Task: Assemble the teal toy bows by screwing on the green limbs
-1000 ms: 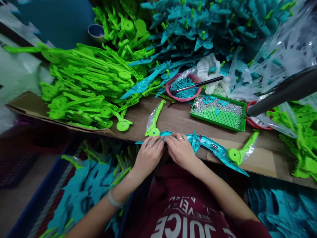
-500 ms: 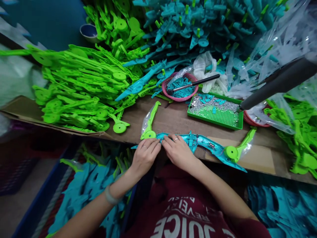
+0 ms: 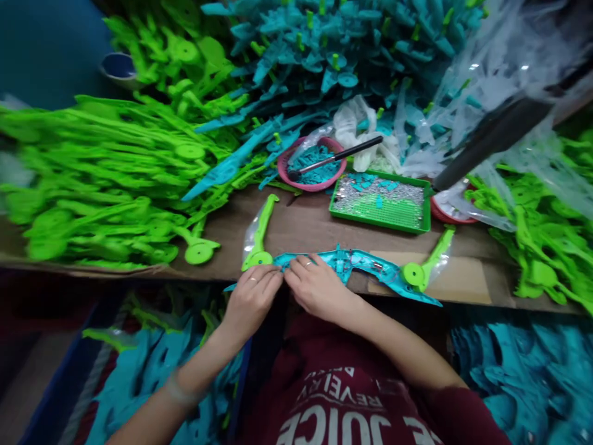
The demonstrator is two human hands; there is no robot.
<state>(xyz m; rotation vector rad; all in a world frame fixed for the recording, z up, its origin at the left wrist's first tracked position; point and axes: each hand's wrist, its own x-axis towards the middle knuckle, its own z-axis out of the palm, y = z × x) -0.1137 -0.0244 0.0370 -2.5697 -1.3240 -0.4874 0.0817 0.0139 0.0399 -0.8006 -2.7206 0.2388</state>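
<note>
Left: a pile of green parts (image 3: 106, 179) lies on the table (image 3: 306, 225). Next, the left green limb (image 3: 264, 228) points away, its disc just beyond the left hand (image 3: 254, 293). The left hand's fingers bend onto the left section of the blue shell (image 3: 343, 264); the right hand (image 3: 319, 290) rests on it just to the right, fingers curled. Whether either hand pinches anything cannot be told. The shell extends right along the near edge to the right green limb (image 3: 426, 262).
</note>
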